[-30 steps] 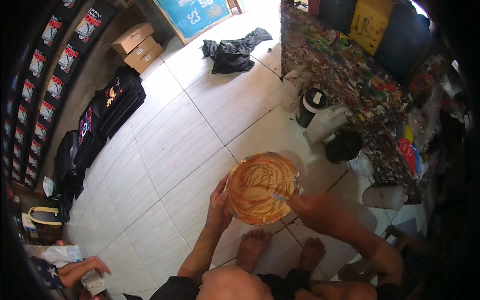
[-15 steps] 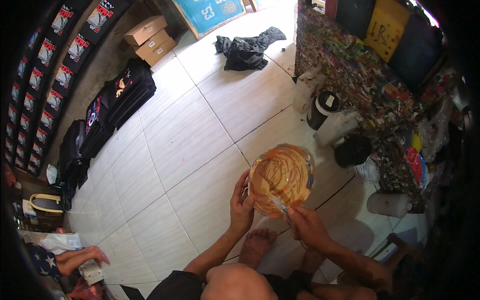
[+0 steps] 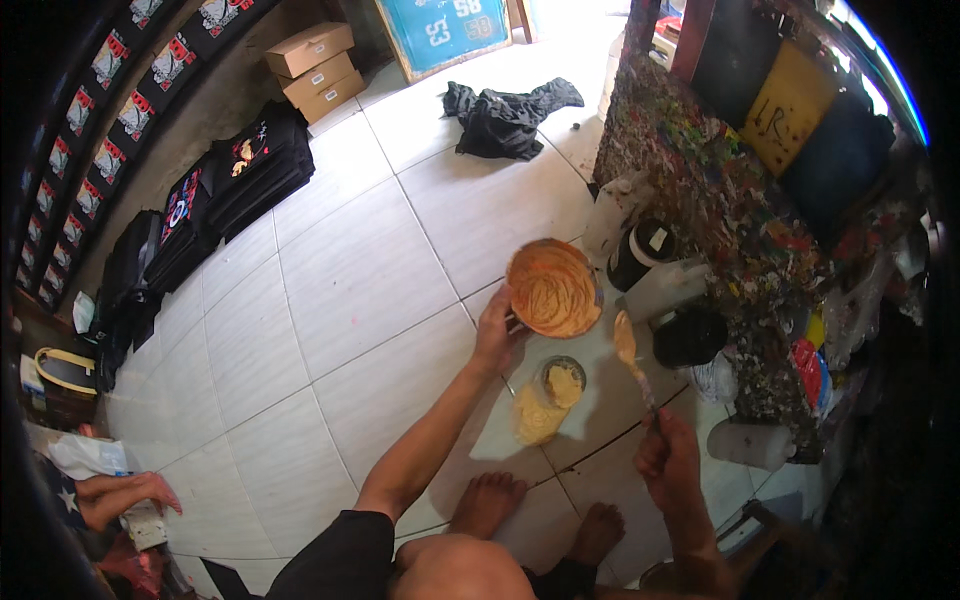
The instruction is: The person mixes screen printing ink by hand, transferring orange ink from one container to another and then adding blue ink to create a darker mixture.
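Observation:
My left hand (image 3: 497, 328) grips the left rim of a round bowl (image 3: 556, 290), held out ahead of me above the tiled floor. Orange-yellow paste with swirled streaks coats the inside of the bowl. To the right, my right hand (image 3: 672, 460) is closed around the handle of a spatula (image 3: 627, 343). Its blade points away from me, carries a thick coat of the same paste, and is clear of the bowl. Between my arms a small round tub (image 3: 564, 382) of pale yellow paste sits on the floor. A yellow smeared patch (image 3: 538, 415) lies against its near side.
A paint-crusted bench (image 3: 690, 170) rises on the right, with a black-lidded tub (image 3: 642, 250), a whitish jug (image 3: 668, 288) and a white bottle (image 3: 752, 443) along its foot. Crumpled dark cloth (image 3: 510, 118) lies ahead. Stacked black fabric (image 3: 255, 165) lines the left; another person's legs (image 3: 125, 495) show lower left.
The bowl has moved up and away from me in my left hand. The spatula has come out of it to the right, its blade loaded. The small tub on the floor is now uncovered.

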`<state>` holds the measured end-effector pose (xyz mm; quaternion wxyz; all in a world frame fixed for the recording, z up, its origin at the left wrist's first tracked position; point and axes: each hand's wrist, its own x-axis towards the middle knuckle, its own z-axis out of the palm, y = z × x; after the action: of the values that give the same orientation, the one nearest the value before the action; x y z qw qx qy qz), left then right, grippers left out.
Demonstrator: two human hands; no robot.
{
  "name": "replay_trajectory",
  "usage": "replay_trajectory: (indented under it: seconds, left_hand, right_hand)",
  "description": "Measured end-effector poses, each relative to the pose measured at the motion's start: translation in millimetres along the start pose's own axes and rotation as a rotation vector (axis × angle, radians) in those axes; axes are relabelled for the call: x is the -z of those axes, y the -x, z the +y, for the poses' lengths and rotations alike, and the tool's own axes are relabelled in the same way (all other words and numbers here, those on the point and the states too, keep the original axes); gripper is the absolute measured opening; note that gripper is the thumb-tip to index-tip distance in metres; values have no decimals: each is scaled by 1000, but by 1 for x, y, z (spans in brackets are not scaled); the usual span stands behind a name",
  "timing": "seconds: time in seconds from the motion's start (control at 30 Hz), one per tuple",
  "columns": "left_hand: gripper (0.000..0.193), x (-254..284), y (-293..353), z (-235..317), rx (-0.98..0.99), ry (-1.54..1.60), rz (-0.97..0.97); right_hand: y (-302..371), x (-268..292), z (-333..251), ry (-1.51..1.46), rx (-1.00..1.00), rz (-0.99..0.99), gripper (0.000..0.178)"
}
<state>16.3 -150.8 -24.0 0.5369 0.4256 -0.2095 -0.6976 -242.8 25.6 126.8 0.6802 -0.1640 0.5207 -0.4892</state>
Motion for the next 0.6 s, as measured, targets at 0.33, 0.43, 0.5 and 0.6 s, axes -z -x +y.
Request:
replay_trajectory:
  seconds: [0.33,0.43,0.5,0.6]
  left_hand:
    - [51,11,-1,-35,3,66,8]
    - [50,29,10,-33,4,25,252]
    - [50,36,37,-28,-228,-347,340]
    - [52,25,74,-35,-496,-785,330]
  right_hand:
    - [4,23,17,-67,-71,80,29]
    - [5,26,20,-119,-113,60,29]
    - [6,25,21,-121,-109,92,28]
    - [5,35,26,-144,-95,106,28]
